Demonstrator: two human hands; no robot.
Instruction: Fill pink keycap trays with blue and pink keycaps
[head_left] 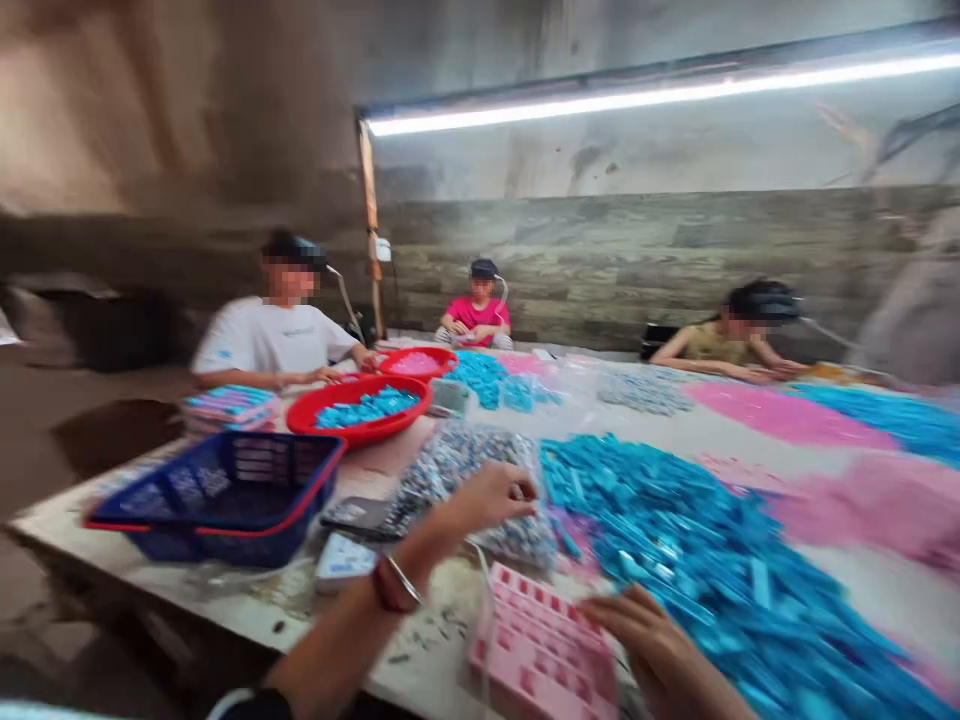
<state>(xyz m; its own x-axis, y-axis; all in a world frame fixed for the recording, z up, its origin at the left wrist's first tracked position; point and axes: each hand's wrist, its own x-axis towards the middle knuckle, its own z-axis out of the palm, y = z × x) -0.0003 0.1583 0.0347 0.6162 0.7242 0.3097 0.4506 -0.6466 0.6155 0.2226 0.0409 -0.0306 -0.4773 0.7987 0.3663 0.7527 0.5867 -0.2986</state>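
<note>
My left hand [495, 497] hovers over a clear bag of small grey, white and blue pieces [457, 460]. Its fingers are curled together, and anything between them is too small to make out. In front of me, at the table's near edge, lies a pink mold-like tray [544, 645] with rows of rectangular slots. The fingers of my right hand [641, 625] are bent together at the tray's upper right corner; what they hold, if anything, is hidden. Beyond that hand spreads a large heap of flat, shiny blue strips [675, 520].
On the left are a dark blue basket [217, 545] with a red rim, red basins [300, 415] and a dark phone-like slab [360, 517]. Pink piles [892, 510] lie at the right. Three people sit around the table. A white cable [486, 600] crosses the pink tray.
</note>
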